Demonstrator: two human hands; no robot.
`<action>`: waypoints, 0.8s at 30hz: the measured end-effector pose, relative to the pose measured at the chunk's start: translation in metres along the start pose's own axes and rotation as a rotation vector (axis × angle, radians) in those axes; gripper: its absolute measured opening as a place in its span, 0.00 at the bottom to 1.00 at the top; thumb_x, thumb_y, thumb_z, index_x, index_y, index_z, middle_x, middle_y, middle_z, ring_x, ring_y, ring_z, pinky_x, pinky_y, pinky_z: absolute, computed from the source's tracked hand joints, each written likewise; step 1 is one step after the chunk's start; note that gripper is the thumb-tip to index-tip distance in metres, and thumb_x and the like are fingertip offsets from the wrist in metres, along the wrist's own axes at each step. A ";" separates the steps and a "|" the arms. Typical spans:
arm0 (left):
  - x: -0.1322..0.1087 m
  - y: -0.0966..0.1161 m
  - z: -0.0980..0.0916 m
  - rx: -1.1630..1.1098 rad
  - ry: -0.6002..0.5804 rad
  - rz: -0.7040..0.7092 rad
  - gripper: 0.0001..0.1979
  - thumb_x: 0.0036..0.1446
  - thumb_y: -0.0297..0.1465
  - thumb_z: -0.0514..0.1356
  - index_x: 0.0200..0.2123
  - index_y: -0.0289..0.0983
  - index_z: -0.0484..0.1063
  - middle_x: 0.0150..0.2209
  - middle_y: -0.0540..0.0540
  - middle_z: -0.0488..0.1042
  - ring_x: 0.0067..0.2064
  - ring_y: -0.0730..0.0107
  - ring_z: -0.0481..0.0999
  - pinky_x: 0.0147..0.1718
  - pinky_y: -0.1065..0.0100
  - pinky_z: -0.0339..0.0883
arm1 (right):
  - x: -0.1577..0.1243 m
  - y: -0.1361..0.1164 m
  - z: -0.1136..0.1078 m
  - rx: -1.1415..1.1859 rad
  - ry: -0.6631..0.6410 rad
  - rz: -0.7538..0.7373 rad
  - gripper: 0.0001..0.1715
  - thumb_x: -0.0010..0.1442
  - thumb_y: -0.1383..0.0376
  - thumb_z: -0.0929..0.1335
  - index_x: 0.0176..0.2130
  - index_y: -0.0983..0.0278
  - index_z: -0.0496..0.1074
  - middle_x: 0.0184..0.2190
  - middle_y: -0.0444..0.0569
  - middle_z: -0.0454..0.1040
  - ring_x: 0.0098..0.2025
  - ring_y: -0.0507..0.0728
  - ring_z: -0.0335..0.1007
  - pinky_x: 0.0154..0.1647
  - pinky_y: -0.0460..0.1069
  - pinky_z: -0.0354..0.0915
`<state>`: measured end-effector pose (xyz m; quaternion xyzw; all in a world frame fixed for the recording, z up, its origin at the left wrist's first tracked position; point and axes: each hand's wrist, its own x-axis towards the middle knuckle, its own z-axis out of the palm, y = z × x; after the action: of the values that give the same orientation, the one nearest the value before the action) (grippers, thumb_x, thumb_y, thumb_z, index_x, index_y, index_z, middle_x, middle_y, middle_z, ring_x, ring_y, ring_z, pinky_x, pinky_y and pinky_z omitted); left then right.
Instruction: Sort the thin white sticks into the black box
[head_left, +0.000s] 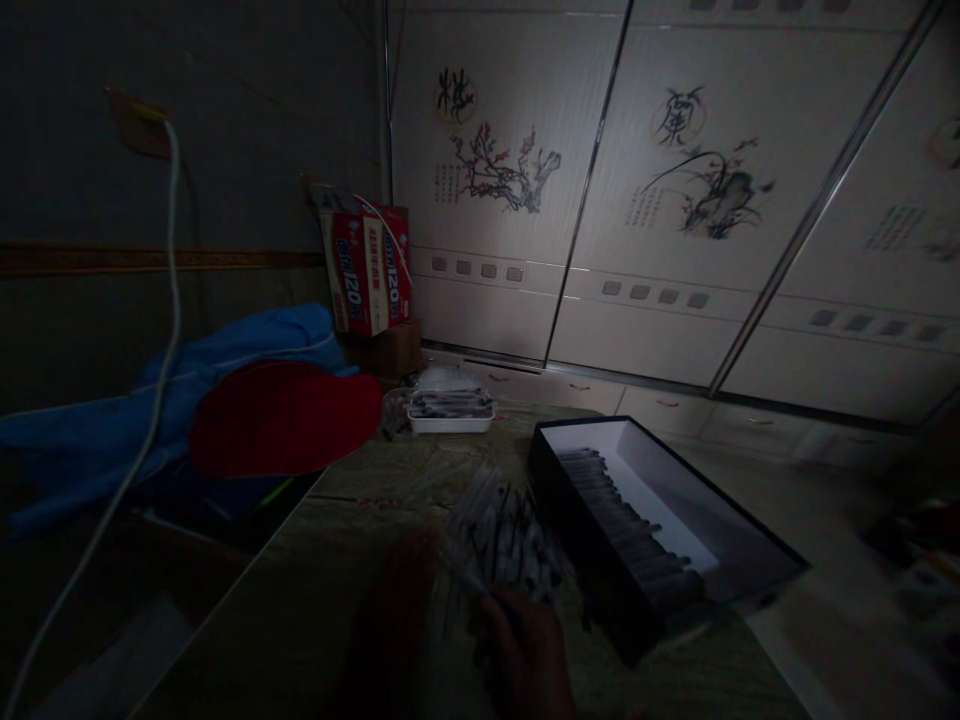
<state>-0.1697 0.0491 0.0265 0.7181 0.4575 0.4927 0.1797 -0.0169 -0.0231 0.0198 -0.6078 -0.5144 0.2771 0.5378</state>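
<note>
The scene is dim. A pile of slim clear pen-like sticks (510, 540) with dark ends lies on the table. My right hand (525, 645) is at the near edge of the pile, fingers closed; a pale slim stick (469, 577) shows at the fingertips. My left hand (401, 600) is a dark, motion-smeared shape left of the pile; its fingers cannot be made out. To the right, an open black box (720, 500) with a white inside holds a row of similar dark sticks (630, 525) along its left side.
A white tray (450, 425) of similar sticks stands at the table's (330, 560) far side. On the left are a red oval piece (285, 420), blue cloth (247, 340) and a white cable (172, 250). Behind are red cartons (367, 270) and a patterned wardrobe (510, 230).
</note>
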 end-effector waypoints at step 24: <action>0.021 0.037 -0.019 -0.527 -0.264 -0.648 0.12 0.49 0.41 0.60 0.26 0.38 0.76 0.20 0.51 0.75 0.26 0.65 0.74 0.30 0.67 0.66 | 0.001 0.000 0.010 0.256 -0.143 0.147 0.25 0.58 0.47 0.63 0.23 0.64 0.65 0.16 0.40 0.64 0.16 0.49 0.60 0.18 0.42 0.54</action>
<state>-0.1669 0.0441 0.0725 0.5240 0.4907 0.4148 0.5591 -0.0252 -0.0187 0.0169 -0.5490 -0.4659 0.4214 0.5513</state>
